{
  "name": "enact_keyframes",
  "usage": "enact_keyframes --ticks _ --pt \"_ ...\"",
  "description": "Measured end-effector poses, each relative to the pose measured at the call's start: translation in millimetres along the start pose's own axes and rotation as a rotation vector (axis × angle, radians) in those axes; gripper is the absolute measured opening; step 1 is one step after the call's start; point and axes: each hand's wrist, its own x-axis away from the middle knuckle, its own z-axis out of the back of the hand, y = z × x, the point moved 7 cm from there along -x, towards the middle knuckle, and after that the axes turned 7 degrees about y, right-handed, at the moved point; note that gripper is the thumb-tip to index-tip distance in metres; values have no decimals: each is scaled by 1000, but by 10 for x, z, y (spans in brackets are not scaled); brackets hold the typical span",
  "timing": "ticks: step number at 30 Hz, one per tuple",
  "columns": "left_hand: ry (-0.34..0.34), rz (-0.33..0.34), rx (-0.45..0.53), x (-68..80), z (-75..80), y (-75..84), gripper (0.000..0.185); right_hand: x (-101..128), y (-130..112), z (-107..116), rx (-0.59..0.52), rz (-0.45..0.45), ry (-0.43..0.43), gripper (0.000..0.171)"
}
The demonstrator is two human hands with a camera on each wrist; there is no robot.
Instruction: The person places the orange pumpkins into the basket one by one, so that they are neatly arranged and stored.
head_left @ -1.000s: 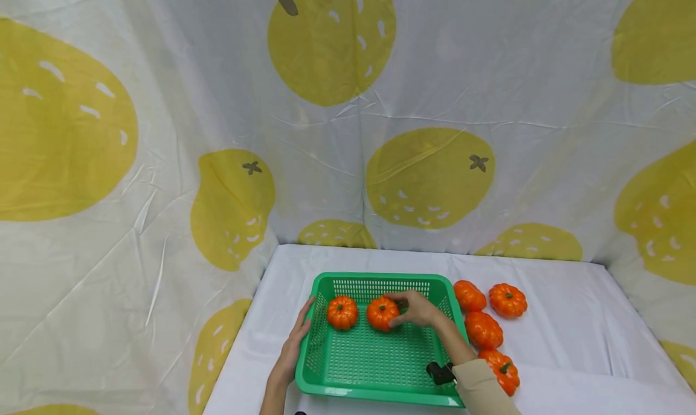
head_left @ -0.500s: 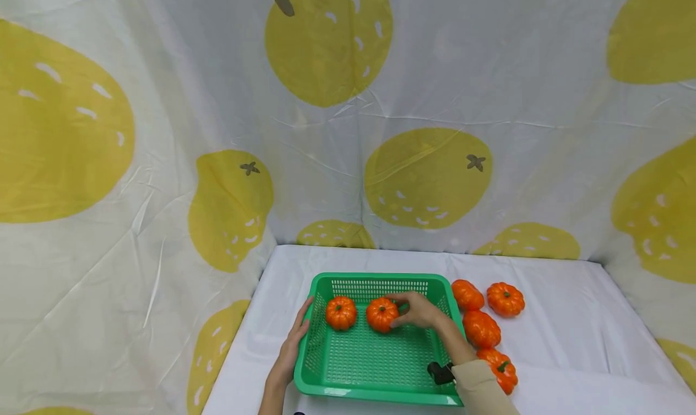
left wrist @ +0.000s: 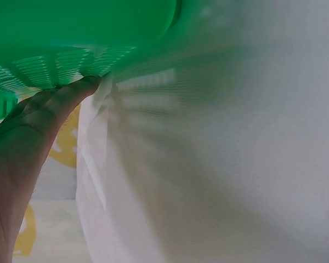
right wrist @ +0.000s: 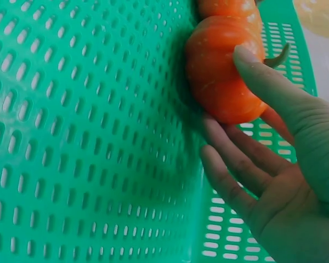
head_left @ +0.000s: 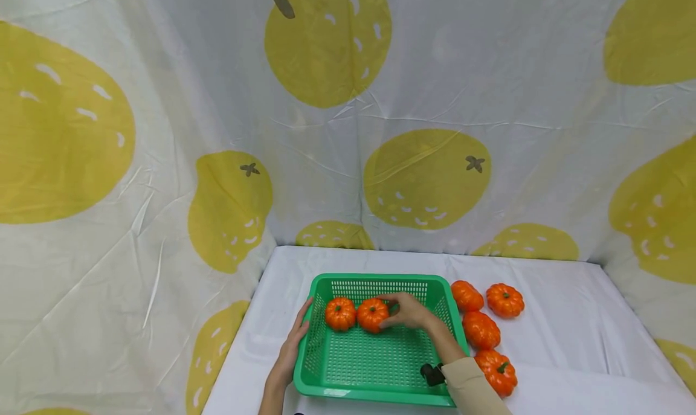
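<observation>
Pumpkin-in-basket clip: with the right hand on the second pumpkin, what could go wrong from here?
The right hand rests straight fingers on the pumpkin, not gripping; it could roll and knock the neighbouring pumpkin. The left hand only presses the green basket wall, so the basket might slide on the white cloth.

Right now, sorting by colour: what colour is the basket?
Green; clearest in the head view.

You are at a staged recording booth, not a lived-in room.
White cloth printed with big yellow fruit [head_left: 321, 46] curtains every side; a white-draped table [head_left: 554, 318] fills it.
</observation>
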Motion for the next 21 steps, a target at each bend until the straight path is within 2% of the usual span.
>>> enact_keyframes --ticks 6,11,16,21 --pt "7 5 2 6 -5 -3 54 -6 22 -28 17 -38 -1 71" --pt "14 3 -14 -5 -17 -4 53 38 23 22 -26 -64 -18 74" --pt "11 2 -25 -21 -33 -5 53 167 -44 212 -90 -76 7 73" --pt "27 6 -32 2 -1 -6 53 352 -190 501 -113 -51 113 64"
